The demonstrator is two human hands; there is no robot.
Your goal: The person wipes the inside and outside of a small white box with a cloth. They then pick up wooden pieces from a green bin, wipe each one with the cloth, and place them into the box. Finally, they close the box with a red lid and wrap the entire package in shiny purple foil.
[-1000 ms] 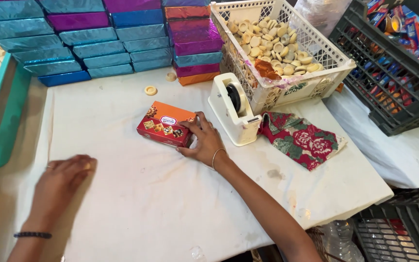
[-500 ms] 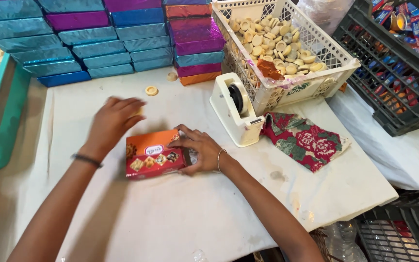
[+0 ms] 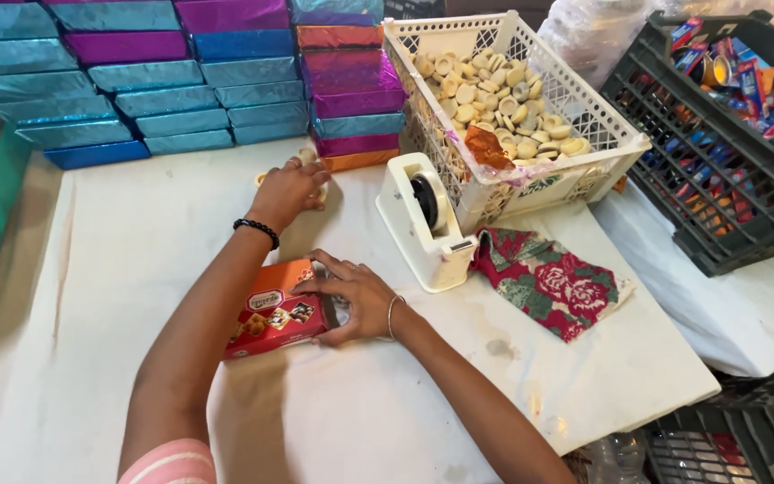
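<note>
**One hand on the box, one reaching past it**

My right hand point(image 3: 356, 300) rests on the orange box point(image 3: 277, 309) lying flat on the desk point(image 3: 118, 269), its grip loosely curled at the box's end. My left hand point(image 3: 290, 188) stretches over a small round piece point(image 3: 308, 155), fingers bent; I cannot tell whether it holds it. The tape dispenser point(image 3: 425, 220) stands just right, before the white basket point(image 3: 512, 108); stacked foil boxes point(image 3: 136, 90) line the back.

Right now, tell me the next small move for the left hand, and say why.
Probably close the fingers on the small round pale piece and bring it back to the red box. The left hand is stretched out over that piece near the stacked foil boxes, while the right hand steadies the red box on the white table.
</note>
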